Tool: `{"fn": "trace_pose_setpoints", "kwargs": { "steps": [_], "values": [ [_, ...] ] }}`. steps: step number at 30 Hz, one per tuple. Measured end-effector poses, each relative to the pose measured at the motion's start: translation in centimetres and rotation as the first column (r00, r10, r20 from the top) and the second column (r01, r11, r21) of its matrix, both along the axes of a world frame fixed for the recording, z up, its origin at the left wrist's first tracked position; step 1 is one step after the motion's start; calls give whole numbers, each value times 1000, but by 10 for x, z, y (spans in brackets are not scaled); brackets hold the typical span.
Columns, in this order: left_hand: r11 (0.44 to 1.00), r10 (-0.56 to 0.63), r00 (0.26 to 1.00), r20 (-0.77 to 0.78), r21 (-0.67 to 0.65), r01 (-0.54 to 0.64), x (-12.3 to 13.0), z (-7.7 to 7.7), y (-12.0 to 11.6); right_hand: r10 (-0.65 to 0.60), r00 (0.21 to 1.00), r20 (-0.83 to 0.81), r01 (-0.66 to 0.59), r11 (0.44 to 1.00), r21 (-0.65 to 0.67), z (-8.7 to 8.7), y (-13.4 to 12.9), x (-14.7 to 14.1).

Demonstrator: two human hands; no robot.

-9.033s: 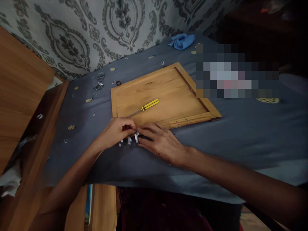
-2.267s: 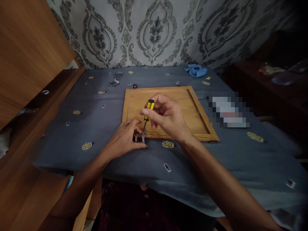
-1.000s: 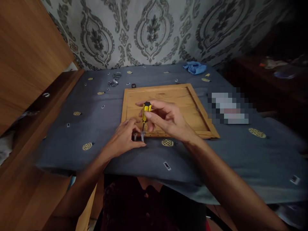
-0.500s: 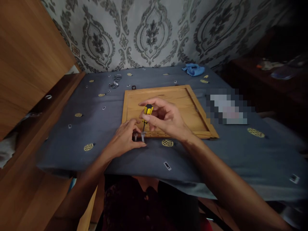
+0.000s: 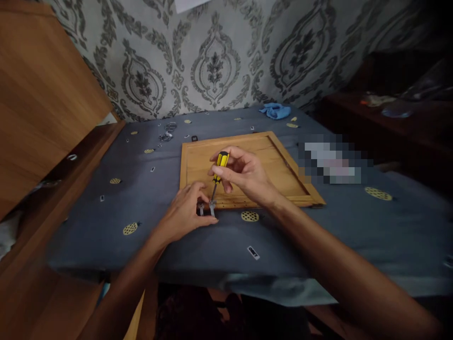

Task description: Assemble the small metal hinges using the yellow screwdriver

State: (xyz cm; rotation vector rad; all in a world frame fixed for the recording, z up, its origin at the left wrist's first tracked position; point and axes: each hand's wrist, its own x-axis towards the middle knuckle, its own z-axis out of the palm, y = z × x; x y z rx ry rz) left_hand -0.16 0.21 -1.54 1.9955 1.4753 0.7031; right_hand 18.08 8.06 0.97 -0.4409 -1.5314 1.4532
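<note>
My right hand [image 5: 244, 174] pinches a small yellow-and-black screwdriver [image 5: 221, 163] by its handle. The shaft slants down and left, its tip on a metal hinge [image 5: 212, 208] at the near left corner of a framed wooden door panel [image 5: 247, 143]. Curled around that hinge, my left hand [image 5: 186, 208] steadies it, thumb on the near side and fingers on the panel side. The exact contact of the left fingertips is partly hidden. Small holes run along the panel's near edge.
Loose metal hinges [image 5: 166, 136] and small bits lie at the back left of the cloth-covered surface [image 5: 141, 255]. A blue cloth [image 5: 276, 111] is at the back, a blurred-out item [image 5: 332, 160] to the right. A wooden cabinet [image 5: 46, 85] stands at left.
The view has shifted slightly. The screwdriver's handle leans a bit further right, with its tip still at the hinge. My left hand keeps its place on the hinge.
</note>
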Motion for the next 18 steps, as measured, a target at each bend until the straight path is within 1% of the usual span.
{"fn": "trace_pose_setpoints", "kwargs": {
  "steps": [5, 11, 12, 14, 16, 18],
  "values": [
    [1000, -4, 1000, -4, -10, 4, 0, 0, -1, -8, 998, 60, 6, 1000, 23, 4, -4, 2],
    [1000, 14, 1000, 0, -17, -14, 0, 1, -1, -58, 998, 18, 57, 997, 55, 4, -9, -3],
    [1000, 14, 1000, 5, -25, -14, 1, 1, -1, -82, 997, 4, 81, 994, 67, 4, -10, -4],
    [999, 16, 1000, 14, -39, -15, 1, 2, -1, -168, 985, -43, 171, 981, 92, 7, -13, -4],
    [999, 13, 1000, 12, -41, -13, 0, 1, -1, -271, 958, -89, 280, 954, 109, 10, -14, -3],
    [999, 8, 1000, 8, -32, -8, 0, 0, -1, -337, 937, -96, 347, 929, 126, 13, -14, -1]
  ]
}}
